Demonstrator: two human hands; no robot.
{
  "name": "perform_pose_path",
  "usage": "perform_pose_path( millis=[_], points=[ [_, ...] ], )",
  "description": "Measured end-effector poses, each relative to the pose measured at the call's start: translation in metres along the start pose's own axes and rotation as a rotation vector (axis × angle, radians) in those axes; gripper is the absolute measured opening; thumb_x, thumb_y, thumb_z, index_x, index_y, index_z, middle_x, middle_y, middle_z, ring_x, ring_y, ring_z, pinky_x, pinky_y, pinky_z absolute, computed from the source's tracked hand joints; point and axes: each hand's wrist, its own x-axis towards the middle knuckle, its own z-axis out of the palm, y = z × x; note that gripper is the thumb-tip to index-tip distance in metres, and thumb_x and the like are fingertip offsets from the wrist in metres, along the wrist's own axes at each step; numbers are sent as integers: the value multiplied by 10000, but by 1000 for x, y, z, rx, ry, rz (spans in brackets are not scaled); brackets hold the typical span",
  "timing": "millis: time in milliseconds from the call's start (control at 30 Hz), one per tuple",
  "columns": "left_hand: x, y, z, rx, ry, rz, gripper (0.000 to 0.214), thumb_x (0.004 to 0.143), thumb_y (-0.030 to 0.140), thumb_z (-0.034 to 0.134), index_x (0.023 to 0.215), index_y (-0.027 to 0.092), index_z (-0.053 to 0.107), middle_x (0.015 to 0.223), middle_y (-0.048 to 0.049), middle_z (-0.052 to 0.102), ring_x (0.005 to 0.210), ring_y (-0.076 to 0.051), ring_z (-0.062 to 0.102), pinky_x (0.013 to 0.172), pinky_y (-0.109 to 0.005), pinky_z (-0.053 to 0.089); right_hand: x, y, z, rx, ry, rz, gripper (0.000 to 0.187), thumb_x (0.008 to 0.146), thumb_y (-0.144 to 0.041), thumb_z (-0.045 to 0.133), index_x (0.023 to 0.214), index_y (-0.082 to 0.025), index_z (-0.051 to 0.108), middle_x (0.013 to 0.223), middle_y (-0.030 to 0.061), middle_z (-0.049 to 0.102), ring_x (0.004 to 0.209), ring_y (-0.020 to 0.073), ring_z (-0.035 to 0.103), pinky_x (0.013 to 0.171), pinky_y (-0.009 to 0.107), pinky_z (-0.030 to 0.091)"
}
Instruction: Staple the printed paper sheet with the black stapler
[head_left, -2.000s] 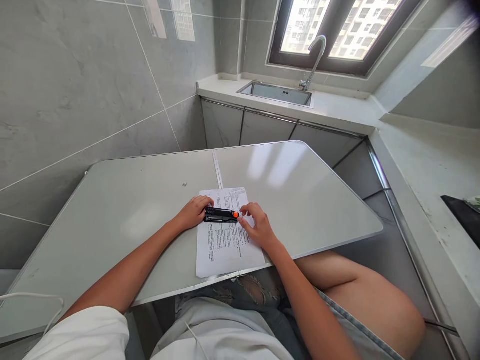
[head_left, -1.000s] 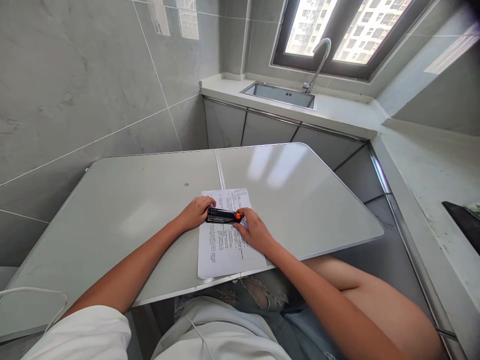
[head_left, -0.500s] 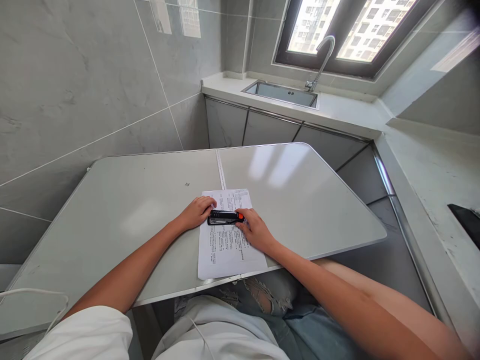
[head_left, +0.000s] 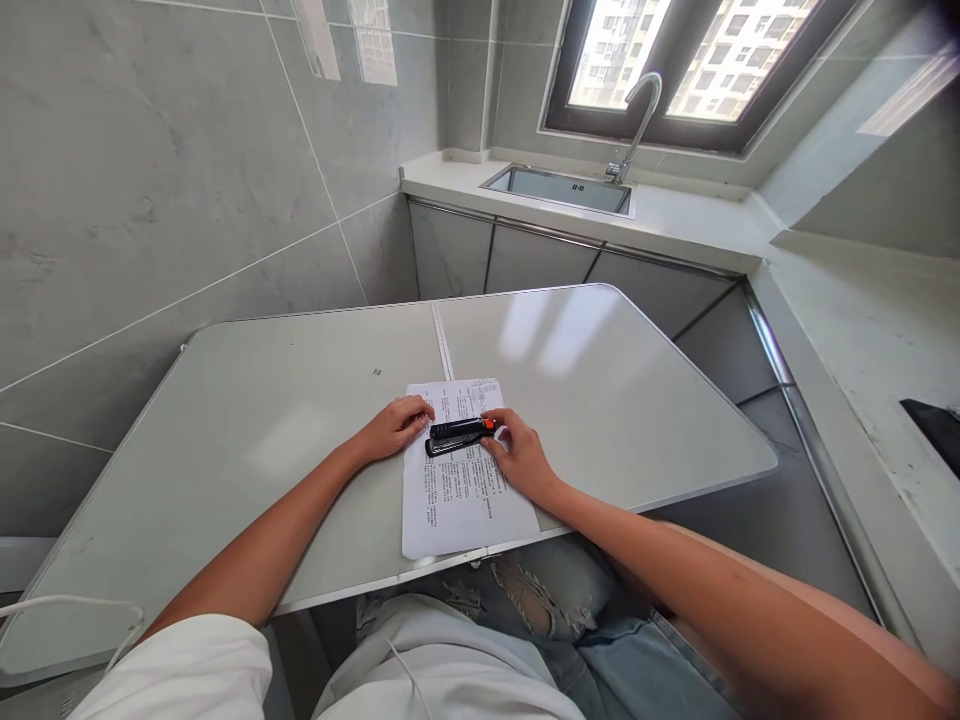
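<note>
Printed paper, perhaps more than one sheet, lies on the folding table across its middle seam. My right hand grips a black stapler by its end with the orange-red part, thumb on the near side and fingers on the far side. The stapler is over the upper half of the paper, slightly slanted, its free end pointing left and its jaws parted. At the paper's left edge, my left hand has its fingers curled over the margin, pinching it; the thumb is partly hidden.
The pale table has a rounded far right corner. Small thin bits, possibly staples, lie beyond my left hand. A white cable crosses the table's near left corner. Behind are a sink, a tap and a counter.
My right hand has drawn the stapler a little to the right, off the paper's left margin, and slanted it. My left hand stays at the paper's edge.
</note>
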Motion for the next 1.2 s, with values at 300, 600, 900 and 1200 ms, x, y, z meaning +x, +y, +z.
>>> perform_pose_path(
  millis=[300,600,900,1200],
  points=[
    [-3,-5,-10,-134,-149,68,560,779,651,805,1104,218,662,1065,-76,657,945,-232,575,875,-364,487,2,-2,0,47,40,25,282,851,-306,741,1109,-257,638,1180,44,744,857,203,645,835,391,545],
    [0,3,0,114,-79,61,493,841,607,775,1104,213,637,1103,-86,645,1050,-278,598,949,-407,456,16,2,-3,-32,-112,-147,304,909,-242,679,1213,-248,688,1131,71,687,994,235,641,812,369,534],
    [3,-7,5,62,95,-24,377,851,521,769,875,212,554,915,-30,631,883,-219,576,824,-361,465,35,11,7,56,48,-11,187,819,-369,781,928,-241,698,1069,34,788,824,205,678,814,376,551],
    [4,-8,4,-81,122,-88,393,768,494,845,907,188,640,923,-17,630,829,-179,556,732,-301,430,32,13,12,143,127,106,219,744,-430,835,840,-240,780,1080,50,808,771,225,702,836,422,601]
  ],
)
